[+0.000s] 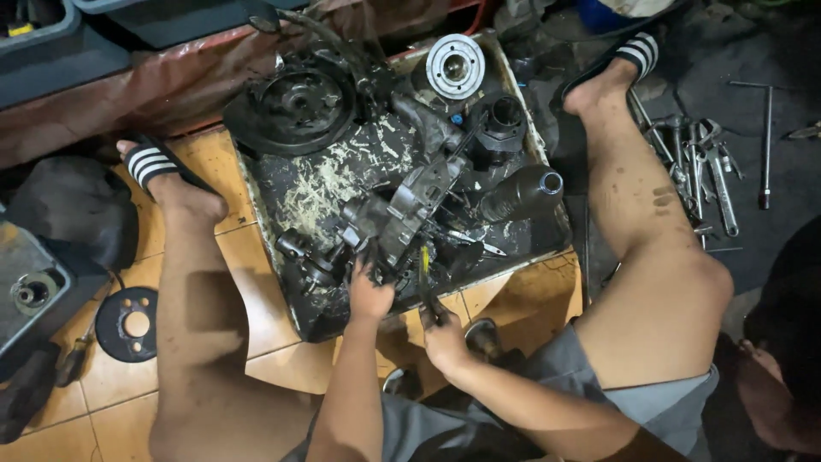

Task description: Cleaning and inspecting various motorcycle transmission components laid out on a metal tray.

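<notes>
My left hand (369,295) clamps the greasy casing (402,214) in the tray (256,184), steadying it, while my right hand (445,338), at five o'clock of it, grips a screwdriver (425,272) angled into its underside. Pulley (295,107) sits at eleven o'clock.

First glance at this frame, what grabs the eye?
A greasy black tray fills the middle of the tiled floor, strewn with dark engine parts. At its near edge the left hand grips a grey engine casing, while the right hand works a yellow-handled tool against it. A large black pulley sits at the tray's far left, a shiny metal disc at the far edge, and wrenches lie scattered on the right.
</notes>
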